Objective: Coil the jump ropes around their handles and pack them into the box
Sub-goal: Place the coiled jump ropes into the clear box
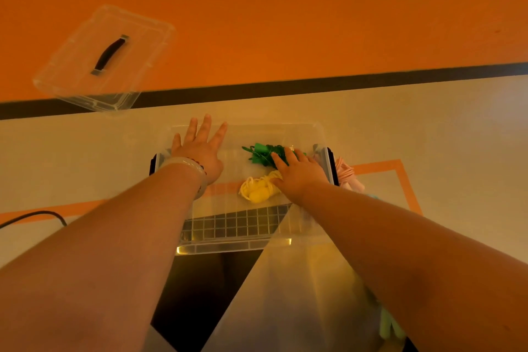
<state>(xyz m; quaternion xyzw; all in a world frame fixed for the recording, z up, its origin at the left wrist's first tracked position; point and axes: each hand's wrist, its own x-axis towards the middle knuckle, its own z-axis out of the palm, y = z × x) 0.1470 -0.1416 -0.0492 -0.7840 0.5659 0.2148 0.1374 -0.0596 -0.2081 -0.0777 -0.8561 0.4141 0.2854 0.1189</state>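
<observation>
A marked indoor floor, of the sort laid in a sports hall or play space, is shown, though the kind of building cannot be told for sure; a broad orange floor (285, 23) is parted from a pale area (443, 128) by a black stripe (343, 83); an orange outline (377, 166) is marked on the pale part; a black cable (43, 213) is trailed in at one edge; a green jump rope (261, 156), a yellow jump rope (257, 190) and a pink jump rope (347, 176) are gathered in and beside a clear box (228, 247); its lid (80, 80) is laid apart, mostly on the orange.
</observation>
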